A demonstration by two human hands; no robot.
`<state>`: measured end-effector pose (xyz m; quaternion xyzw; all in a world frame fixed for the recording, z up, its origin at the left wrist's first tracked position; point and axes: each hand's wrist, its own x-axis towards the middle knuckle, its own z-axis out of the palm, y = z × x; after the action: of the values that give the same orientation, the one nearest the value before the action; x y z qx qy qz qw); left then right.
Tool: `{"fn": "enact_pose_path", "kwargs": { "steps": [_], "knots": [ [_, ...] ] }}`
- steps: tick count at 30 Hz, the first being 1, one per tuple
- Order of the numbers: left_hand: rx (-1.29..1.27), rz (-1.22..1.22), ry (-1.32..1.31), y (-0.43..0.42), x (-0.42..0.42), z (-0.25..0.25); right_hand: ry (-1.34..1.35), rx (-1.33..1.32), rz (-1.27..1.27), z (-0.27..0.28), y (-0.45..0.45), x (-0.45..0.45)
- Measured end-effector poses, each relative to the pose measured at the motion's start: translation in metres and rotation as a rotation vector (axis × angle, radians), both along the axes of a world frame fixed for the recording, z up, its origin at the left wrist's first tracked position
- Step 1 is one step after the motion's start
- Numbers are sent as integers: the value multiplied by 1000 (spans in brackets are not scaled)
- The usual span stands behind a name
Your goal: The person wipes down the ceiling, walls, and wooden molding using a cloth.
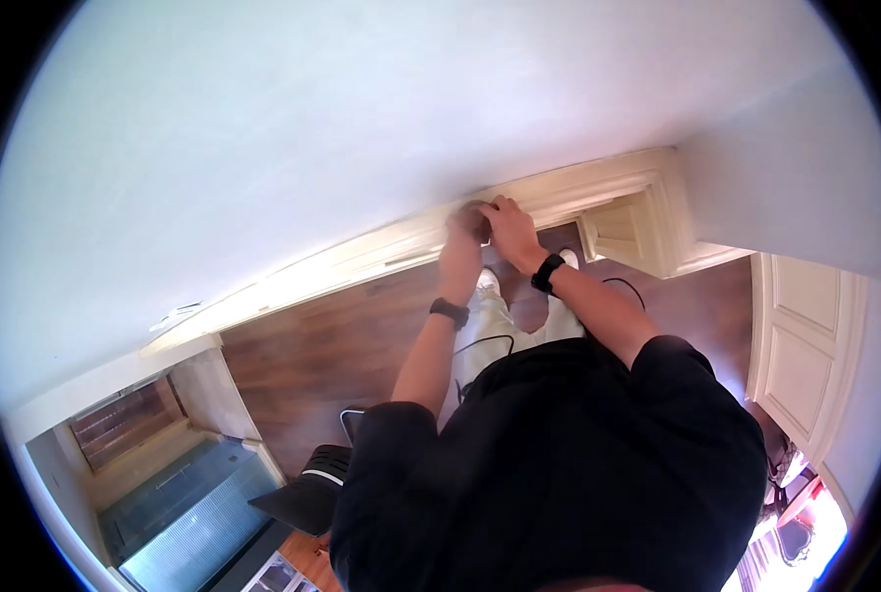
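One dark object (479, 215) at the far trim (588, 181), seemingly being worked: right hand (512, 231) grips it; left hand (461, 253) blurred, hold unclear; steadiness likely needed next.

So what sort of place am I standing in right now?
Probably inside a home, perhaps by a doorway, though I can't tell which room. The wood-look floor, the white panelled door and the cream moulded trim suggest it.
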<state>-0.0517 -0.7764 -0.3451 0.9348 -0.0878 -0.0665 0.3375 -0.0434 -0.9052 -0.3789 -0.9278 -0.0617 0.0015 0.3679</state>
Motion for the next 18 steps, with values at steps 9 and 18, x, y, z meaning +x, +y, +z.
{"fn": "enact_pose_path", "kwargs": {
  "steps": [9,18],
  "knots": [
    [107,-58,174,-158,18,-39,-11,-26,-258,-18,-160,-15],
    [133,-214,176,-267,37,-35,50,-123,-487,-1,-253,-18]
  ]
}}
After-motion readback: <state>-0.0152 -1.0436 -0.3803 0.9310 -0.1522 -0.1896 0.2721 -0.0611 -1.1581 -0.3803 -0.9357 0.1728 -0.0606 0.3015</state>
